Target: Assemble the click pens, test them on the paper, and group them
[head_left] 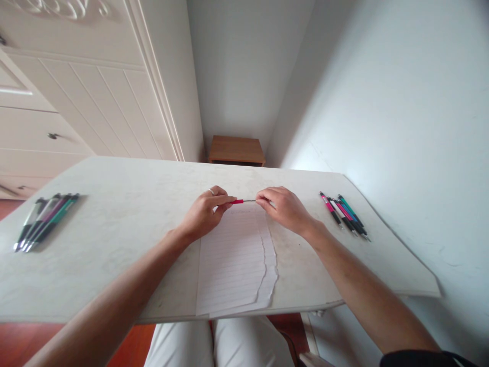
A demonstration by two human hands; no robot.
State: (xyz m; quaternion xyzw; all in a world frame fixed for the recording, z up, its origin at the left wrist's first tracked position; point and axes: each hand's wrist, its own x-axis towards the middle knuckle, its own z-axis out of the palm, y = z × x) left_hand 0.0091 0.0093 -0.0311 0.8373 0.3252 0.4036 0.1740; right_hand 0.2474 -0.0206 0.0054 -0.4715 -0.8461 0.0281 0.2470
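My left hand (208, 211), with a ring on one finger, is closed around the red barrel of a pen (237, 202). A thin dark rod, which looks like the pen's refill (249, 200), runs from the barrel's right end to my right hand (282, 208). The fingertips of that hand pinch the rod's far end and hide it. Both hands are just over the top edge of some lined paper sheets (233, 260), whose right edges are torn and ragged.
Several pens (48, 219) lie side by side at the table's left. Another group of pens (344, 214) in pink, blue, green and black lies at the right. Beyond the white table (145, 183) stand a white cabinet (95, 102) and a small wooden stand (237, 149); a wall borders the right.
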